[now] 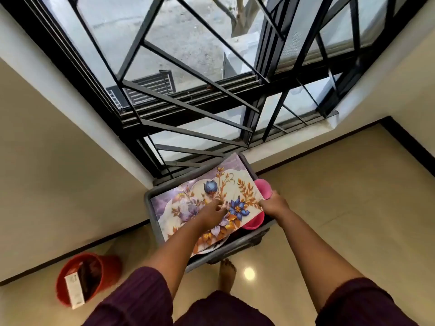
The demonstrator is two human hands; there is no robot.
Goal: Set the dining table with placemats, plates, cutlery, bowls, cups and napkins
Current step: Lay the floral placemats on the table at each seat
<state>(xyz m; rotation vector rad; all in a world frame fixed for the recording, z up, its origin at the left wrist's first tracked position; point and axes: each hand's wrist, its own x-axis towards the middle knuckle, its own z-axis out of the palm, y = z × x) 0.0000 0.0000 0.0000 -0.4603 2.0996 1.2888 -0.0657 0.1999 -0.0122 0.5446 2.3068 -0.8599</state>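
We see short dark purple sleeves (141, 300) with a fine ribbed texture, and bare forearms. One foot (227, 274) has no shoe; our hands wear nothing.

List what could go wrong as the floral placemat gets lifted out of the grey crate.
1. The floral placemat lies over the pink cups, so pulling it up may tip or drag them.
2. The right hand grips only its edge while the left hand rests on top, so the mat may sag or slip.
3. A bare foot stands right by the grey crate, so anything that falls out may hit it.
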